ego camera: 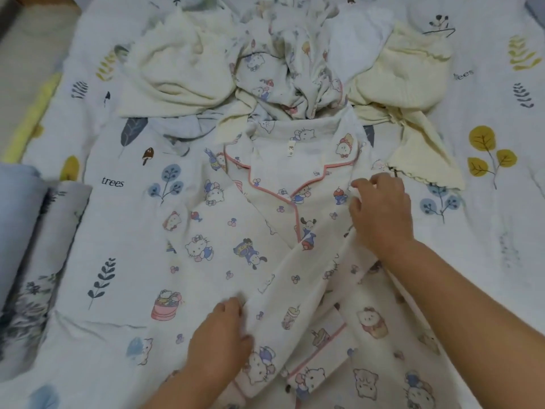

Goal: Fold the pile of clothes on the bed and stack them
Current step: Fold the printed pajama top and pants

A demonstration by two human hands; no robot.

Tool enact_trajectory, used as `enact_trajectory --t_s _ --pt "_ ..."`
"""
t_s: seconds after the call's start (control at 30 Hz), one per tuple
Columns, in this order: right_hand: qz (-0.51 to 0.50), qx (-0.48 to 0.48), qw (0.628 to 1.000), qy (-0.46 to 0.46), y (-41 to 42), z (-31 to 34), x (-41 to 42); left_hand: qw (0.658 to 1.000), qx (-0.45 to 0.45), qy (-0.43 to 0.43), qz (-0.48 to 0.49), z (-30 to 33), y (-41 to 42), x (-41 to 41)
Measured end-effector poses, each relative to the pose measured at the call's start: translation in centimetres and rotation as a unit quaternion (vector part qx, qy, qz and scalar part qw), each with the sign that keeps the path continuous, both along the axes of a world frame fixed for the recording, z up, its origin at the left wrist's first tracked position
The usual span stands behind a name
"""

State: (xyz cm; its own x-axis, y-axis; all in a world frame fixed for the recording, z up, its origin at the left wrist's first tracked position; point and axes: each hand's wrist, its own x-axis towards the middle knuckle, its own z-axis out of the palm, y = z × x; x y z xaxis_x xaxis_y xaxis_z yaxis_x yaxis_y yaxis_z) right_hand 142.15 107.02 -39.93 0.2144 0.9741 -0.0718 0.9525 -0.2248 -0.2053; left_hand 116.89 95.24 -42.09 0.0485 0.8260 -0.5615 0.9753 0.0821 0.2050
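You have two hands on one cartoon-print pajama shirt (pixel 236 246). At the bed's far edge lie two cream garments (pixel 177 72) and one more cartoon-print piece (pixel 283 69).

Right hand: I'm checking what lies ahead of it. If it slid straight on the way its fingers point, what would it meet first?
The right hand points up-left over the pajama shirt, so it would likely meet the pink-piped collar first.

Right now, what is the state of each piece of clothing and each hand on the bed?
Pajama shirt: spread flat, one sleeve folded across its front.
Clothes pile: crumpled, not folded.
Left hand: pressing on the sleeve end.
Right hand: fingers pinching the shirt's shoulder.
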Motion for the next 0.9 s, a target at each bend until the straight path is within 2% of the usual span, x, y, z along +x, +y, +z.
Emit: enact_trajectory --t_s 0.1,0.17,0.2,0.23,0.3,0.37,0.43,0.5,0.57,0.63,0.7,0.77,0.83,0.9 --pt "0.077 -0.102 0.986 -0.108 3.0 -1.8 0.8 0.997 -0.027 -0.070 0.015 0.1 1.3 -2.9" --pt "0.089 -0.190 0.968 -0.136 4.2 -2.5 1.7 0.983 -0.064 -0.161 0.054 0.4 1.7 -5.2" --pt "0.085 -0.205 0.965 -0.142 4.8 -2.7 2.3 0.971 -0.088 -0.206 0.086 0.7 1.9 -6.2" --pt "0.069 -0.197 0.968 -0.137 5.3 -2.8 2.9 0.956 -0.111 -0.243 0.122 0.8 2.2 -7.1" --pt "0.022 -0.119 0.987 -0.106 6.4 -3.1 3.7 0.934 -0.111 -0.271 0.203 0.7 2.7 -8.5" --pt "-0.032 -0.036 0.997 -0.054 7.0 -3.3 3.4 0.935 -0.045 -0.239 0.259 0.0 3.5 -9.2" --pt "-0.081 -0.006 0.997 0.008 6.9 -3.3 2.5 0.935 0.026 -0.193 0.296 -0.7 4.1 -9.0" --pt "-0.097 0.014 0.995 0.026 5.8 -3.4 1.6 0.910 0.043 -0.202 0.361 -1.2 4.2 -8.5" --pt "-0.062 0.050 0.996 0.033 3.8 -3.7 0.4 0.892 0.030 -0.222 0.393 -1.6 3.8 -8.3" --pt "0.037 0.020 0.999 0.022 1.1 -4.7 -0.2 0.907 0.003 -0.220 0.359 -2.2 3.2 -8.7" --pt "0.146 -0.133 0.978 -0.071 -1.2 -6.2 0.9 0.929 0.002 -0.194 0.315 -2.6 2.6 -9.4" --pt "0.133 -0.226 0.959 -0.106 -2.1 -7.4 3.1 0.947 0.035 -0.147 0.285 -2.5 2.2 -9.7" --pt "0.082 -0.186 0.978 -0.048 -2.3 -6.9 3.7 0.965 0.094 -0.073 0.232 -2.2 1.9 -9.4" --pt "0.029 -0.053 0.998 0.015 -2.9 -5.7 2.8 0.972 0.149 -0.031 0.177 -1.9 1.5 -8.6"
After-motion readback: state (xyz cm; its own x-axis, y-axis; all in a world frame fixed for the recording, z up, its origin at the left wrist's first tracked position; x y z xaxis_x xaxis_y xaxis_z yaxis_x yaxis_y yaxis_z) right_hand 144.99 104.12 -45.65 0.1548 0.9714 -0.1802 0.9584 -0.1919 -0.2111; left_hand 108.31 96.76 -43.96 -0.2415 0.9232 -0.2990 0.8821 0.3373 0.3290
